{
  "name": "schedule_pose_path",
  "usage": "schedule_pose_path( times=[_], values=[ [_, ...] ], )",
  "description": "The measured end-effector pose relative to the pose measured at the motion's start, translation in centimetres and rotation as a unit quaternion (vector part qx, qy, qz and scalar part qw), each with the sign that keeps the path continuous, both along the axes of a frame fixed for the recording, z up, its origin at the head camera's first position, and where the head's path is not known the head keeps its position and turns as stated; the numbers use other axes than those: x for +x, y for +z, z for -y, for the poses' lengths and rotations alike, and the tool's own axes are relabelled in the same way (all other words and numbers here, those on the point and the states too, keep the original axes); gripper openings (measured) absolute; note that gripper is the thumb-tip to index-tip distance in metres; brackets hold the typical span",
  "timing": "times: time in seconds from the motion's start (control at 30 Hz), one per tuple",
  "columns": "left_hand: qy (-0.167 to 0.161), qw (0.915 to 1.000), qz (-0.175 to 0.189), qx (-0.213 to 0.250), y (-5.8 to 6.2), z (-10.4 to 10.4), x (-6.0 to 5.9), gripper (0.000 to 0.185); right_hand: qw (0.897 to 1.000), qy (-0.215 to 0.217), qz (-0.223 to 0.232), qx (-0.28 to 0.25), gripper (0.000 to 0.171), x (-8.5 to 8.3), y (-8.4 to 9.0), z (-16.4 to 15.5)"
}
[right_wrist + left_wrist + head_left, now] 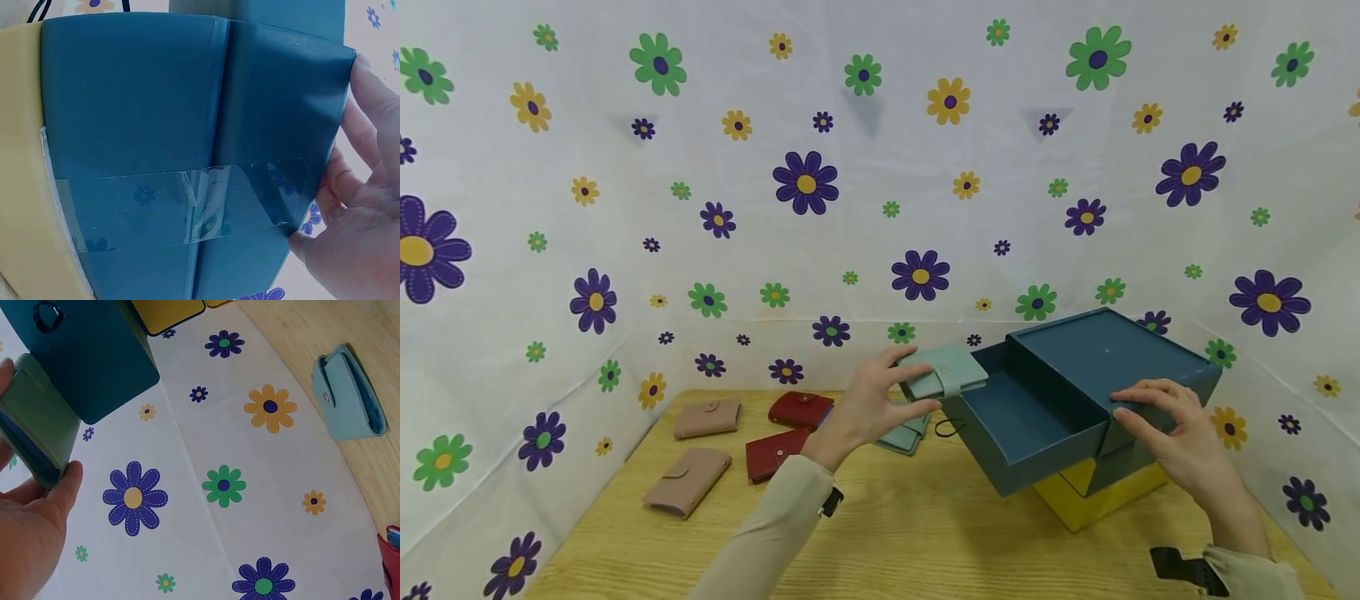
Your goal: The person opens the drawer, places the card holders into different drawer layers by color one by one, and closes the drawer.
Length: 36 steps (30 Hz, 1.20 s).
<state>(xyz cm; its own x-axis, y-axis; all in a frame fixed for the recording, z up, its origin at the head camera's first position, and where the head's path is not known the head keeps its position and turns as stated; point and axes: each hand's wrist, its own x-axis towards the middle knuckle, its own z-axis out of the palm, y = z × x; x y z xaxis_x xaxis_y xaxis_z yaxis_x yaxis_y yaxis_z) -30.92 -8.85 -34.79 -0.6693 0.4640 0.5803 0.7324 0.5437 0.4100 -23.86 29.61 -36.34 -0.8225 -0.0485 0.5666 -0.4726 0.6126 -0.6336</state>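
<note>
A mint-green snap card wallet (946, 373) is pinched between the thumb and fingers of my left hand (872, 404), raised beside the pulled-out blue drawer (1030, 417). In the left wrist view the wallet (44, 419) stands next to the drawer's front (94, 362), which has a dark loop pull. The drawer belongs to a blue box (1120, 350); its visible inside holds nothing. On the box's top near edge rests my right hand (1180, 433), fingers lightly bent. The right wrist view shows that hand (356, 200) along the edge of the blue side panel (275, 112).
Under the blue box is a yellow one (1097, 500). Another mint wallet (906, 435) lies behind my left wrist. Two red wallets, one of them (801, 410) farther back, and two pink wallets, one (688, 482) nearer, lie on the left of the wooden table (925, 533). Flowered sheeting surrounds it.
</note>
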Motion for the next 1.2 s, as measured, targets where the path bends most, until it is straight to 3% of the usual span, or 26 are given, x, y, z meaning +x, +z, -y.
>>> schedule_pose_path(
  times=[0.13,0.47,0.8,1.0,1.2],
  values=[
    [-0.003,0.9997,-0.017,-0.018,0.2,0.0,-0.1,0.048,1.0,0.002,0.0,-0.002,0.022,0.0,0.0,0.0],
    [0.003,0.9985,-0.037,0.041,0.8,-1.1,-0.6,0.036,1.0,0.003,0.0,-0.004,0.022,-0.1,-0.1,-0.1],
    [-0.007,0.9993,-0.027,0.026,1.4,-2.4,-0.6,0.035,1.0,0.002,0.0,0.0,0.023,0.0,-0.1,-0.1],
    [-0.013,0.9997,-0.019,0.006,1.9,-2.7,-0.4,0.034,1.0,-0.007,0.01,0.008,0.024,0.1,0.0,0.0],
    [0.021,0.9969,-0.013,-0.074,2.7,-3.5,-0.5,0.04,1.0,-0.009,0.007,0.005,0.024,0.2,0.0,0.1]
  ],
)
